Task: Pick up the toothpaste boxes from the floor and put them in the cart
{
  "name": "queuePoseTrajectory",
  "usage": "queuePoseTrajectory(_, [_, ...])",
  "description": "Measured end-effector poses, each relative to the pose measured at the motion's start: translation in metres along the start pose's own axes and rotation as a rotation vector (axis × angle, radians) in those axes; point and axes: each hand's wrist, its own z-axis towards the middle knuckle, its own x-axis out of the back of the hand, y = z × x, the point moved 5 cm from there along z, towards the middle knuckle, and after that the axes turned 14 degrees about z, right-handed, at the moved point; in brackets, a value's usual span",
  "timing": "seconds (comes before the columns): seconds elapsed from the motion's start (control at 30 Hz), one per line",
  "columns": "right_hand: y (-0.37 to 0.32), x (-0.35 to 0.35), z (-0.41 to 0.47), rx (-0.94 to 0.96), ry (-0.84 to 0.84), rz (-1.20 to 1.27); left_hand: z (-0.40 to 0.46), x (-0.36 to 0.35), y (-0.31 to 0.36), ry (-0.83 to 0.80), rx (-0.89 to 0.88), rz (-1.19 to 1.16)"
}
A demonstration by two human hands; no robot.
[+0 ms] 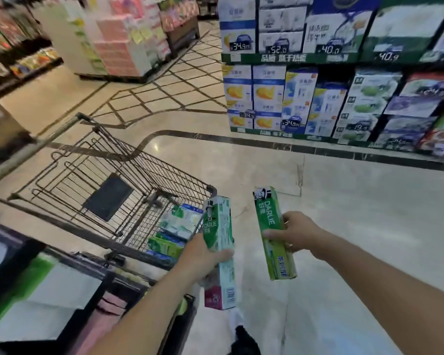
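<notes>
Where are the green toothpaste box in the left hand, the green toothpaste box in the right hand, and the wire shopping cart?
green toothpaste box in the left hand [219, 226]: head view, upper printed face.
green toothpaste box in the right hand [267, 213]: head view, green front face.
wire shopping cart [149, 162]: head view, right side wall.

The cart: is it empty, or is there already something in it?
Not empty. Several green and white boxes lie in the cart's near end, seen through the wire side.

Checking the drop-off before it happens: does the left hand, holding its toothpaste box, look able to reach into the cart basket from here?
Probably yes. The left hand grips its toothpaste box right beside the cart, whose basket is open on top, with nothing between them.
</notes>
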Motion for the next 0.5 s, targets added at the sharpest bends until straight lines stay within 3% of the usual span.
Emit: queuePoseTrajectory(0.5, [-0.164, -0.077, 0.215, -0.022, -0.139, -0.188, 0.19, 0.147, -0.01, 0.014, 0.103, -0.22])
